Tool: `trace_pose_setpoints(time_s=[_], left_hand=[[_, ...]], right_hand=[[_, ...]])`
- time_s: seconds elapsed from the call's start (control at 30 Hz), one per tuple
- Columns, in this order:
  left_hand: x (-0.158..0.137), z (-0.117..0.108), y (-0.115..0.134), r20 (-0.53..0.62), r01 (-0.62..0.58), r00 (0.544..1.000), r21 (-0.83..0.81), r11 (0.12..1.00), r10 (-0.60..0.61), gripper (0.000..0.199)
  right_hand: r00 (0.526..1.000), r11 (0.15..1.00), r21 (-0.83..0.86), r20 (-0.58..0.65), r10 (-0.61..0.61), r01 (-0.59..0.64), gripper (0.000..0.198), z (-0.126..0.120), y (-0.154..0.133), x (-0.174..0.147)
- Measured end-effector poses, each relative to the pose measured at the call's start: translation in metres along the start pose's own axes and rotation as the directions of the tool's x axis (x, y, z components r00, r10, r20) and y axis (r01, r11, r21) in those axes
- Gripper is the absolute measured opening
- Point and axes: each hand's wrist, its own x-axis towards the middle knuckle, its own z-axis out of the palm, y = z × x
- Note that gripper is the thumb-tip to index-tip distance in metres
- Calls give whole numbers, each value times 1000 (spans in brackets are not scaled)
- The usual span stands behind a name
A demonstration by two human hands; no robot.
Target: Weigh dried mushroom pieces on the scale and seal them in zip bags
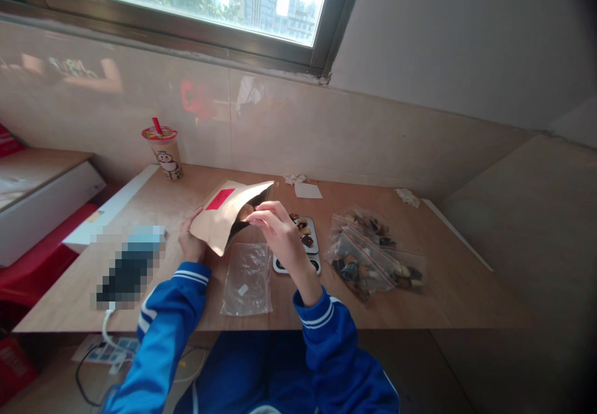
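My left hand (190, 240) grips the left end of a brown kraft paper bag (219, 218) with a red label, holding it tilted above the table. The bag's mouth gapes toward the right. There, the fingers of my right hand (277, 230) are pinched on a round tan dried piece (245, 212), partly hidden by the bag's edge. Behind my right hand, a small white digital scale (313, 240) carries brown and dark dried pieces (305, 230); the hand covers part of it. A flat clear zip bag (247, 283) lies below the paper bag.
Clear zip bags (373, 258) of dried pieces lie on the right. A drink cup (165, 153) with a red straw stands at back left. A pixelated phone-like object (130, 265) with a cable (106, 327) lies left. White paper (308, 191) and crumpled tissue (407, 197) lie near the wall.
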Motion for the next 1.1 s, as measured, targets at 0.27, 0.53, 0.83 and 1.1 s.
trace_pose_setpoints(time_s=[0.27,0.53,0.83,1.1], left_hand=[[1,-3,-3,-10,9,1000,92,996,-8,43],[3,-2,1,-46,52,998,97,994,-48,41],[1,-1,4,-37,80,996,113,990,-76,40],[9,-10,-18,-82,146,988,279,949,-128,38]], right_hand=[[1000,996,-90,-18,-19,17,25,10,-1,14],[941,998,-27,-336,39,-51,12,-23,6,-17],[655,785,327,-434,619,-526,31,-47,125,-121],[869,878,-176,-322,375,-444,18,-20,114,-131]])
